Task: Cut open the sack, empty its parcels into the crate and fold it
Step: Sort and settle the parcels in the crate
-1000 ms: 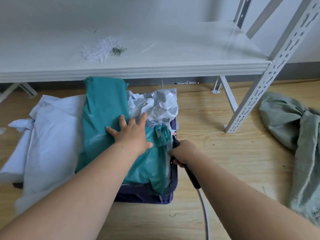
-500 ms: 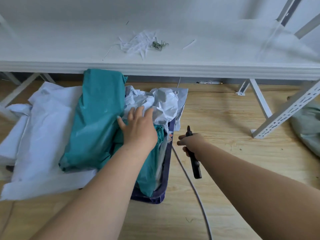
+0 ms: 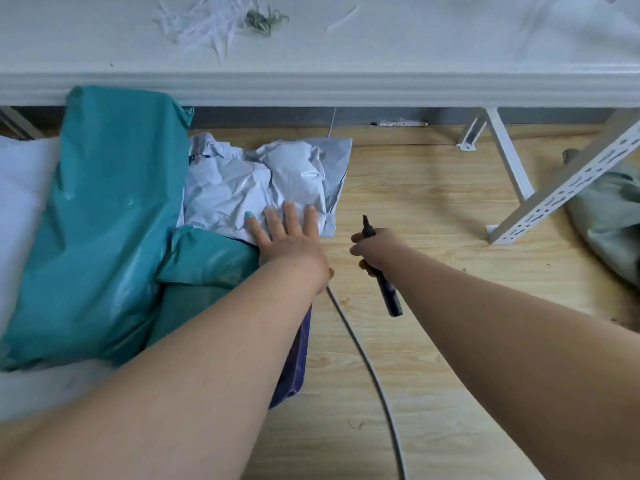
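Observation:
A dark blue crate point(image 3: 294, 362) stands on the wood floor, heaped with parcels. A long teal parcel point(image 3: 114, 209) lies across its left side and a crumpled white parcel point(image 3: 249, 181) sits at its far right corner. My left hand point(image 3: 287, 237) presses flat on the white parcel with straight fingers. My right hand point(image 3: 377, 251) grips a black cutter point(image 3: 384, 278) just right of the crate, its tip pointing up and away. A grey-green sack point(image 3: 609, 216) lies crumpled on the floor at the far right.
A white table point(image 3: 346, 84) spans the top, with plastic strips and cut ties point(image 3: 221, 19) on it. Its perforated white legs point(image 3: 554, 188) slant down at the right. A grey cable point(image 3: 374, 372) runs along the floor beside the crate. White bags point(image 3: 20, 188) lie left of the crate.
My left hand has slid from the teal parcel to the white parcel at the crate's right. My right hand has lifted off the crate's rim, still holding the cutter. The view has dropped closer.

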The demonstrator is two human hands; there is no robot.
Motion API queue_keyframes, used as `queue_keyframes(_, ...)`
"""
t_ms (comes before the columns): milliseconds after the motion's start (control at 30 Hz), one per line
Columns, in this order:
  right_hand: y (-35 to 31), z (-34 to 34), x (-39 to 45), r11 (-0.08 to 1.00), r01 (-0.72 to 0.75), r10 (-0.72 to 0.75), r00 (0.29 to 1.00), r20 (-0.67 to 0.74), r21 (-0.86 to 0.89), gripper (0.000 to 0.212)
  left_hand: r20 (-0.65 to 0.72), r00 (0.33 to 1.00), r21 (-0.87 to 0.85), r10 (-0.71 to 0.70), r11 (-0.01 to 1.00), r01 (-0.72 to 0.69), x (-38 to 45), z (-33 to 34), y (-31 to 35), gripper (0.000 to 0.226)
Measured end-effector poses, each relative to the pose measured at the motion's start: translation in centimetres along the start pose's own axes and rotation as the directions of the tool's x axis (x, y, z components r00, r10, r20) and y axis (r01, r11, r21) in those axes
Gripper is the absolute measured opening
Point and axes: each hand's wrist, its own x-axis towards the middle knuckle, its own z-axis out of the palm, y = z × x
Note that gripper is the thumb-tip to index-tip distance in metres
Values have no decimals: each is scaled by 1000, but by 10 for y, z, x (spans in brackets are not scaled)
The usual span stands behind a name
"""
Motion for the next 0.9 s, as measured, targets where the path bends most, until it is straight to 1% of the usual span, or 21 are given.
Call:
queue_keyframes(100,2,-4,31,998,44,-42,998,46,-40,29,-30,1000,22,-9,1000,10,9,10,-3,110)
queue_keyframes(233,2,2,79,997,65,-59,993,101,-50,40,-51,999,-15,-12,1000,11,13,17,-3,102)
queue_keyframes(367,6,21,110,1000,5,-6,982,187,6,47,-49,997,-9,-66,998,66,16,23,-2,111)
queue_keyframes(467,7,43,126,995,-38,16,972,235,88,51,-31,996,7,-88,996,89,17,23,1,109)
queue_keyframes(533,6,57,133,985,-84,44,967,253,151,53,-46,994,19,-97,995,97,17,23,3,107)
queue_keyframes(667,5,69,141,941,-195,123,958,257,277,48,-75,992,23,-101,994,103,16,28,2,103)
queue_keyframes(733,5,68,144,925,-219,139,955,260,309,44,-69,993,17,-98,995,99,16,27,2,101)
queue_keyframes(800,5,66,145,908,-226,134,955,266,353,33,-66,993,21,-102,994,104,17,27,2,100)
queue_keyframes(867,4,65,144,906,-195,99,961,259,376,18,-64,992,18,-104,994,106,18,28,2,99)
queue_keyframes(900,4,66,144,911,-173,83,966,244,374,17,-61,993,18,-105,994,106,18,29,2,100)
